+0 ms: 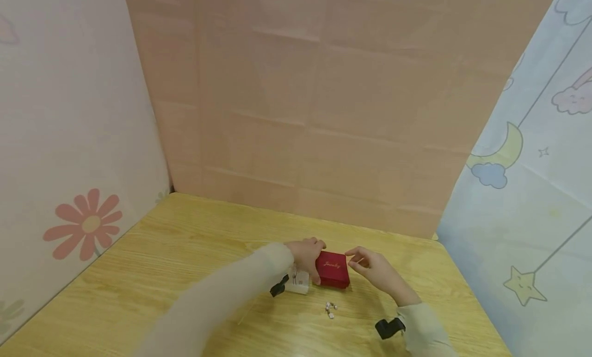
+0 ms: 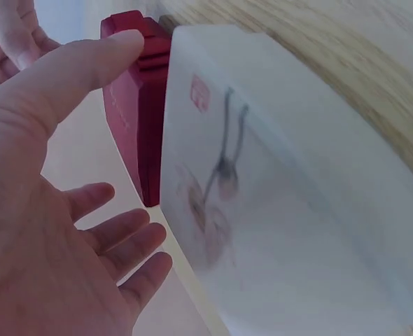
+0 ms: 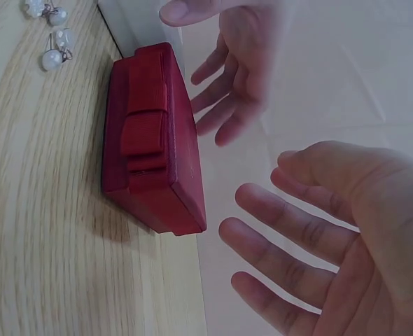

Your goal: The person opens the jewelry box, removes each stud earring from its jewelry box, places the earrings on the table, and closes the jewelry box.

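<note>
A red jewelry box [image 1: 332,269] with gold lettering and a ribbon bow on its side sits closed on the table. Left of it lies a white box [image 2: 262,189] printed with a plant drawing and a small red seal. My left hand [image 1: 306,257] hovers at the red box's left side, thumb and fingers spread apart; whether the thumb touches the box I cannot tell. On the other side my right hand [image 1: 373,269] is held a short way off the box, its fingers [image 3: 290,231] loosely bent around nothing. Pearl earrings [image 3: 52,59] lie in front of the red box.
The wooden table [image 1: 185,233] meets a peach-coloured backdrop [image 1: 296,115] behind. Patterned sheets hang at the left [image 1: 83,115] and right [image 1: 532,192]. A black strap [image 1: 390,327] wraps the right wrist, another [image 1: 279,285] the left.
</note>
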`<state>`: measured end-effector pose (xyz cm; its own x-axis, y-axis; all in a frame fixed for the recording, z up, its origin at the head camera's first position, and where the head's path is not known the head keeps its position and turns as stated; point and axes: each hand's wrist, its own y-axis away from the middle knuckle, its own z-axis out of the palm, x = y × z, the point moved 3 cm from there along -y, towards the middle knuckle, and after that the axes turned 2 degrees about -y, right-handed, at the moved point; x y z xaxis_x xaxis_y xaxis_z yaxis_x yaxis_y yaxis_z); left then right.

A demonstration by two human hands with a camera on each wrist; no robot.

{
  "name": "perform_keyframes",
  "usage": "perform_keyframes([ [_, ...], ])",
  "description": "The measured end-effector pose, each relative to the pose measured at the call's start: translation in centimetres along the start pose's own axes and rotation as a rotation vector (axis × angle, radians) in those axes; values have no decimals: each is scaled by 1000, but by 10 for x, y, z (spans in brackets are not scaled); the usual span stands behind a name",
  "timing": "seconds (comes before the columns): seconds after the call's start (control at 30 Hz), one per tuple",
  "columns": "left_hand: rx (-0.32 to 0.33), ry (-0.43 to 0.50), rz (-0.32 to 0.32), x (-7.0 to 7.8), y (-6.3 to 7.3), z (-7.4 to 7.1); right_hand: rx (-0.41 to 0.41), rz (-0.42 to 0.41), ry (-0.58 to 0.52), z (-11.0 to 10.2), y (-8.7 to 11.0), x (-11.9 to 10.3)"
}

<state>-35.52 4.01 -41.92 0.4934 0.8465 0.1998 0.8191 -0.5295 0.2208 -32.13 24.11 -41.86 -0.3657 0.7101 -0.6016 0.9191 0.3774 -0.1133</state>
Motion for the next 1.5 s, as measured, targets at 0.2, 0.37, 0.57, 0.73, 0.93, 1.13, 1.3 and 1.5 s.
perform_keyframes([
  [0.2, -22, -115, -40, 12, -12, 7, 2, 3, 5, -1, -1, 1],
  [0.37, -39, -181, -75, 15, -25, 18, 2, -4, 6, -1, -2, 3],
  [0.57, -35, -168, -66, 15, -38, 29, 5, -15, 5, -1, -1, 4],
  [0.73, -4, -120, -46, 14, -36, 29, 1, -14, 1, -2, 0, 4],
  [0.93, 31, 18, 0, 12, -23, 13, 7, 9, 2, -4, 1, 1],
  [1.13, 55, 87, 92, 9, -7, 0, 43, -1, -1, -9, 2, -4],
  [1.3, 72, 133, 160, 5, 7, -8, 51, -32, -8, -9, 3, -9],
  [1.5, 76, 165, 185, 1, 18, -14, 7, -69, -30, -4, 3, -18],
])
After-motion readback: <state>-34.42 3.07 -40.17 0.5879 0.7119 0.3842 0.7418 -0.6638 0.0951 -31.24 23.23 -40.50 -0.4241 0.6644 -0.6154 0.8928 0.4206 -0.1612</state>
